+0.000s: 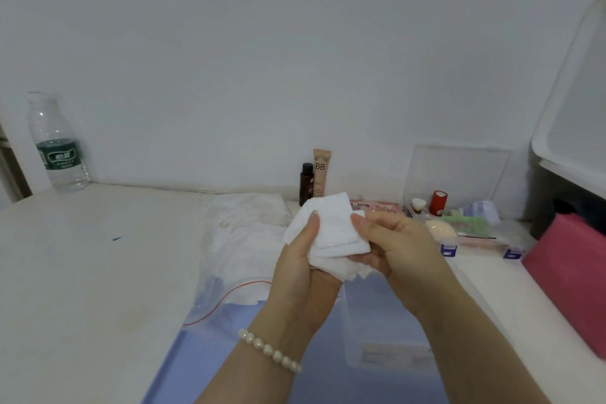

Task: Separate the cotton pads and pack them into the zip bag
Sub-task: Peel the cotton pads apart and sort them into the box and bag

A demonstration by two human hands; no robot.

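Note:
A stack of white cotton pads (331, 229) is held up between both hands above the table. My left hand (300, 264) grips the stack from the left, thumb pressed on the top pad. My right hand (396, 239) holds the right side, fingers curled under the pads and thumb at the edge. A clear zip bag (229, 275) with a red seal line lies flat on the table below and left of the hands, with white pads inside it.
A water bottle (57, 144) stands at the back left. A dark bottle (306, 184) and a BB tube (321, 174) stand by the wall. A clear organiser box (465, 223) of small items sits right, beside a pink box (570, 275). A clear container (387, 338) lies under my right forearm.

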